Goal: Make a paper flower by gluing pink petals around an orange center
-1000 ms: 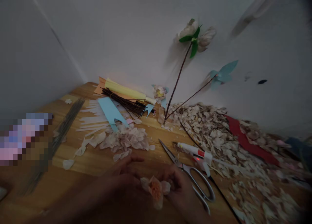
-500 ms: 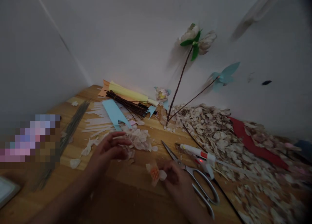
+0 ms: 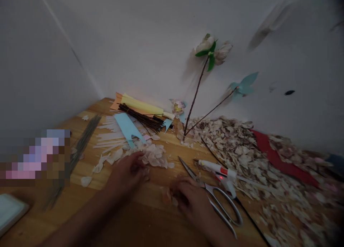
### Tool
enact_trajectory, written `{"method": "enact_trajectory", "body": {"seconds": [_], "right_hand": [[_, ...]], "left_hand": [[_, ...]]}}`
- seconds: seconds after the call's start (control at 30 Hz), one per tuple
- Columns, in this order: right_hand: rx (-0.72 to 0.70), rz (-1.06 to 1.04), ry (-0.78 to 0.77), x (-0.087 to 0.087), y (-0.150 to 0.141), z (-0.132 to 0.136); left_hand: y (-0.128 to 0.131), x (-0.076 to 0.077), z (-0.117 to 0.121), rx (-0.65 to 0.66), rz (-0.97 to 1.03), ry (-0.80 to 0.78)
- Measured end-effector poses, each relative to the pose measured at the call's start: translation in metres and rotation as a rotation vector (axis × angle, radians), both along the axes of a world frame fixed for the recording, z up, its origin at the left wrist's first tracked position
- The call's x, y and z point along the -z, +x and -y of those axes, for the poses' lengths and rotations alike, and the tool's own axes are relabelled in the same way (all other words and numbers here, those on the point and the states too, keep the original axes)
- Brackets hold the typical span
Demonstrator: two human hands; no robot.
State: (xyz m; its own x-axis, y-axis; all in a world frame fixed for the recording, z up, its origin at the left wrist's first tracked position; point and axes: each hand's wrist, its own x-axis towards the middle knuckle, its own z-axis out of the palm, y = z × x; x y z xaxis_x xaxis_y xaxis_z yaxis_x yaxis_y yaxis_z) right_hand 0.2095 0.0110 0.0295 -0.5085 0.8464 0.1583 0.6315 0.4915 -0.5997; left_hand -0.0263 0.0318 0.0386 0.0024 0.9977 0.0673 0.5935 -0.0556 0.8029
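Observation:
My left hand (image 3: 129, 173) reaches into the small heap of pale paper petals (image 3: 150, 155) on the wooden table (image 3: 107, 179); its fingertips curl down among them, and whether they grip one is hidden. My right hand (image 3: 189, 200) is closed around a small peach paper flower (image 3: 168, 196), held low against the table and mostly covered by the fingers. Silver scissors (image 3: 212, 196) lie just right of that hand, with a white glue gun (image 3: 220, 170) beyond them, its red light showing.
A big pile of petal scraps (image 3: 242, 150) and red paper (image 3: 271, 155) cover the right side. Brown twigs (image 3: 141, 118), yellow and blue paper (image 3: 126, 127), white strips and wires (image 3: 80, 146) lie at the back left. Two stemmed paper flowers (image 3: 209, 50) lean on the wall.
My left hand went from beside the flower out to the petal heap and lowered onto it. My right hand dropped toward the table and closed further over the flower.

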Motion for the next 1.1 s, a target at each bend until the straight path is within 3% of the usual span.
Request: {"method": "enact_trajectory", "body": {"seconds": [0.17, 0.37, 0.5, 0.6, 0.77, 0.9, 1.1], "right_hand": [[-0.087, 0.027, -0.055, -0.019, 0.000, 0.001], [-0.053, 0.041, -0.091, -0.035, 0.006, -0.001], [0.119, -0.009, -0.037, -0.035, 0.010, -0.010], [0.167, 0.026, -0.011, -0.034, 0.005, -0.022], [0.117, 0.109, 0.014, -0.036, -0.026, -0.042], [-0.021, 0.160, 0.072, -0.030, -0.052, -0.051], [-0.096, 0.138, 0.042, -0.022, -0.060, -0.060]], "left_hand": [[0.000, 0.002, -0.001, 0.087, -0.206, 0.097], [-0.003, 0.002, -0.002, 0.040, -0.245, 0.112], [-0.004, 0.006, -0.002, -0.002, -0.217, 0.163], [-0.004, 0.009, -0.003, -0.017, -0.172, 0.133], [-0.006, 0.006, -0.004, -0.126, -0.216, 0.222], [-0.011, 0.003, -0.005, -0.192, -0.208, 0.326], [-0.012, 0.010, -0.004, -0.011, -0.200, 0.250]]}}
